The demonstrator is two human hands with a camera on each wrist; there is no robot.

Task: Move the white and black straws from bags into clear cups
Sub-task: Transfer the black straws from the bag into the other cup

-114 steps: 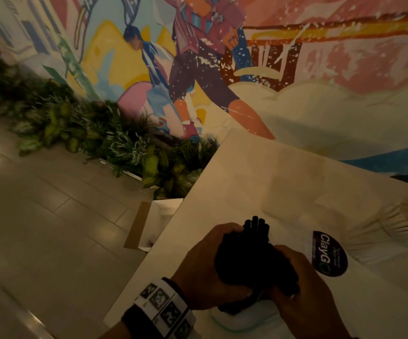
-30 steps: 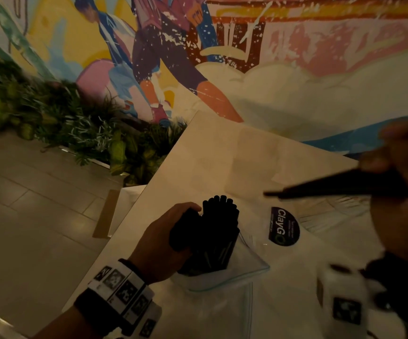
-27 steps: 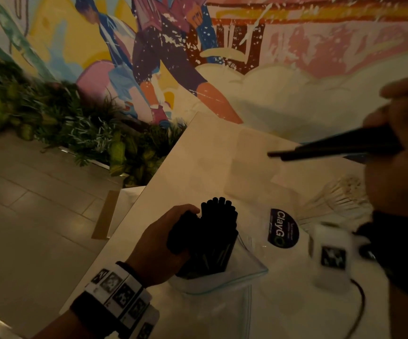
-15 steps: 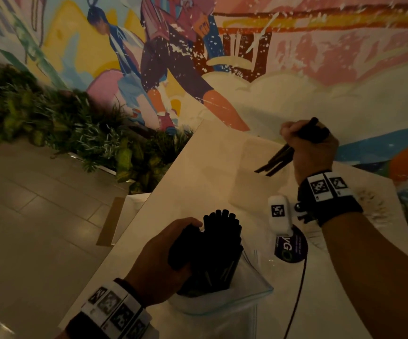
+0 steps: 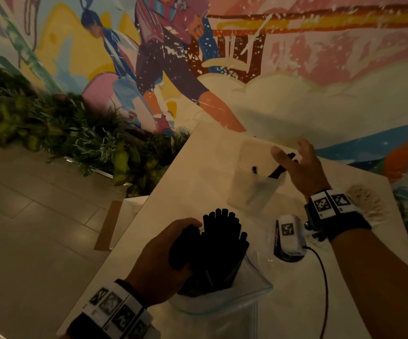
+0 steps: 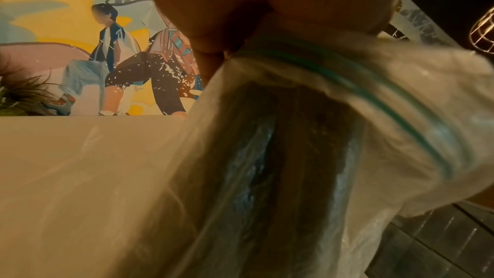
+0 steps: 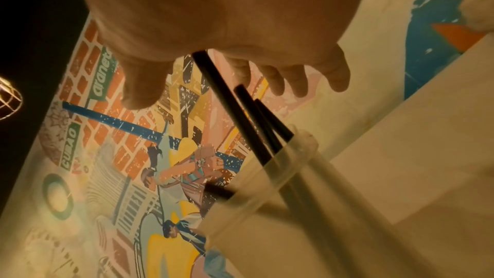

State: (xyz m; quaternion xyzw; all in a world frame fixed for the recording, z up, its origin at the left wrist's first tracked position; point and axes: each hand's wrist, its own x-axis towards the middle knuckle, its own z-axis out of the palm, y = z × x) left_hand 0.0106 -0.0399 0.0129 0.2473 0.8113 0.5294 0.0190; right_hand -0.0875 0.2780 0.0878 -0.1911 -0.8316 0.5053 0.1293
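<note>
Over the cup: right hand [image 5: 300,165] now spread, empty; 0.5 s ago it gripped black straws.
Clear cup [image 5: 254,182]: holds those straws.
Left hand [image 5: 163,260]: grips straw bundle [image 5: 220,250] in bag [image 5: 222,302] on desk [image 5: 198,167].
Meaning: 1 batch delivered.

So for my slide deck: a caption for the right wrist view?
Open right hand above black straws leaning in a clear cup.

The room is dim and warm-toned, everything tinged amber. A caged lamp [image 7: 8,96] glows at the edge of both wrist views, the only visible light source. The black straws [image 5: 218,250] merge into one dark mass without detail. The plastic bag [image 6: 334,155] is soft and blurred up close, with faint glints. The mural [image 5: 247,57] bends toward the frame edges.
</note>
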